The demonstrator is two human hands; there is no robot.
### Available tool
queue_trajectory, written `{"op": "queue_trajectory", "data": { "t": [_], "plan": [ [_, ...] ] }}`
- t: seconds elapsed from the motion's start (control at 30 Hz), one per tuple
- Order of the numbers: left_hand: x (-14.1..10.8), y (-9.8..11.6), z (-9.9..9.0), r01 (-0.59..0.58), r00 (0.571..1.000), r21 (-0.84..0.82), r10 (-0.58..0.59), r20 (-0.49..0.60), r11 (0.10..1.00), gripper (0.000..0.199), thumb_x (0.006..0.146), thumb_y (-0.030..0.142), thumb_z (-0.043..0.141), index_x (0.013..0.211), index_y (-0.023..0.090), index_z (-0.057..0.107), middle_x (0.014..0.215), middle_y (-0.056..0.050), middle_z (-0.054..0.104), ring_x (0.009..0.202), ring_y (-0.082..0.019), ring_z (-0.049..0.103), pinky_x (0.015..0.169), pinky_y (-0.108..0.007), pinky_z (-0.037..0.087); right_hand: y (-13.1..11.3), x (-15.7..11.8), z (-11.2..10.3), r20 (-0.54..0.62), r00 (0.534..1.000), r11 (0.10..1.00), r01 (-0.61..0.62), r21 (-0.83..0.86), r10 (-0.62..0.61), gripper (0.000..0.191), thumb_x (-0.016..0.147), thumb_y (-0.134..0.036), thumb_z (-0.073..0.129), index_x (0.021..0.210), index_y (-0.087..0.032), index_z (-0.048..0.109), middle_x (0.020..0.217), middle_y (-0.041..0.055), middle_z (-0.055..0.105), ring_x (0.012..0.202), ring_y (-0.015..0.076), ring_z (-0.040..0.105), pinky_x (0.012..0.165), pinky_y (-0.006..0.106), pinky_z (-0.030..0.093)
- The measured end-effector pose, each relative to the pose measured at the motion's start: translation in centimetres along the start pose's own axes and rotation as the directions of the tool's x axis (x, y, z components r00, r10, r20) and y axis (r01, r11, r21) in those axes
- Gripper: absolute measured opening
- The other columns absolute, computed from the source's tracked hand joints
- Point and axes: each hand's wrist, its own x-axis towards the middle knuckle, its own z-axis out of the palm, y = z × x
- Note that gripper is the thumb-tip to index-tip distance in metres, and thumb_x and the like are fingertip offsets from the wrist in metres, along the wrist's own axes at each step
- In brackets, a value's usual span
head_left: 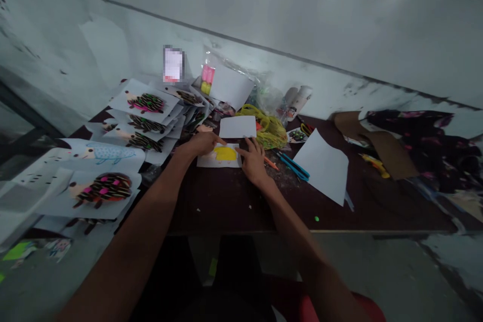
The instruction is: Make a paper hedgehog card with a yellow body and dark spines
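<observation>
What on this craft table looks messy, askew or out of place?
Small paper scraps and a green bit litter the dark table. A blank white sheet lies askew, partly over the blue scissors. The finished hedgehog pictures sit in loose, slipping stacks at the left.

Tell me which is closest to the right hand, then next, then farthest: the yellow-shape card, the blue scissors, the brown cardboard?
From the right hand:
1. Yellow-shape card, touching its fingers, left side.
2. Blue scissors, just right.
3. Brown cardboard, far right.

White card (220, 156) with yellow dome shape; flat on dark table; both hands touching.
</observation>
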Motion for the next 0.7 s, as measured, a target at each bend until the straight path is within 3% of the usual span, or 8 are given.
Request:
{"op": "queue_trajectory", "data": {
  "t": [0.17, 0.33, 0.47, 0.6, 0.7],
  "plan": [
    [0.4, -0.4, 0.4, -0.007, 1.0, -0.036, 0.006, -0.016, 0.999, 0.042, 0.087, 0.015, 0.053, 0.115, 0.03, 0.08, 0.093, -0.007, 0.08, 0.073, -0.017, 0.067, 0.063, -0.02, 0.044, -0.2, -0.2, 0.1, 0.014, 1.0, 1.0, 0.027, 0.006, -0.028, 0.05, 0.09, -0.007, 0.053, 0.131, -0.029, 0.071, 0.16, 0.0096, 0.044, 0.154, 0.0335, 0.027, 0.121, 0.061, 0.023],
    [0.4, -0.9, 0.9, -0.023, 0.997, -0.127, 0.014, -0.077, 0.992, 0.039, 0.085, 0.015, 0.054, 0.109, 0.028, 0.083, 0.09, -0.008, 0.08, 0.072, -0.018, 0.066, 0.062, -0.022, 0.043, 0.1, -0.2, 0.2, -0.123, 0.99, 0.993, 0.078, 0.085, -0.067, 0.05, 0.086, -0.003, 0.051, 0.127, -0.024, 0.072, 0.153, 0.0115, 0.053, 0.149, 0.031, 0.035, 0.119, 0.056, 0.029],
    [0.5, -1.6, 1.3, -0.077, 0.985, -0.25, 0.035, -0.17, 0.965, 0.039, 0.079, 0.013, 0.056, 0.104, 0.023, 0.083, 0.084, -0.006, 0.079, 0.069, -0.017, 0.064, 0.063, -0.022, 0.045, -0.4, 0.1, -0.2, -0.259, 0.958, 0.954, 0.185, 0.235, -0.122, 0.028, 0.093, -0.015, 0.053, 0.111, -0.018, 0.074, 0.13, 0.0138, 0.068, 0.127, 0.0271, 0.056, 0.109, 0.046, 0.043],
    [0.7, -2.3, 1.2, -0.144, 0.975, -0.491, 0.037, -0.22, 0.859, 0.038, 0.075, 0.015, 0.056, 0.102, 0.014, 0.082, 0.077, -0.006, 0.075, 0.06, -0.015, 0.059, 0.06, -0.024, 0.047, -2.3, 0.6, -1.1, -0.272, 0.952, 0.906, 0.233, 0.353, -0.139, 0.019, 0.098, -0.028, 0.055, 0.089, -0.021, 0.071, 0.094, 0.0083, 0.073, 0.093, 0.0236, 0.064, 0.089, 0.038, 0.05],
    [0.8, -2.7, 1.0, -0.184, 0.964, -0.7, -0.011, -0.264, 0.69, 0.037, 0.076, 0.022, 0.059, 0.105, 0.011, 0.079, 0.082, -0.007, 0.075, 0.061, -0.015, 0.061, 0.061, -0.026, 0.05, -5.0, 1.2, -1.9, -0.282, 0.945, 0.862, 0.277, 0.425, -0.165, 0.021, 0.099, -0.031, 0.054, 0.089, -0.021, 0.07, 0.091, 0.0059, 0.073, 0.089, 0.0216, 0.065, 0.085, 0.034, 0.05]
  ]
}}
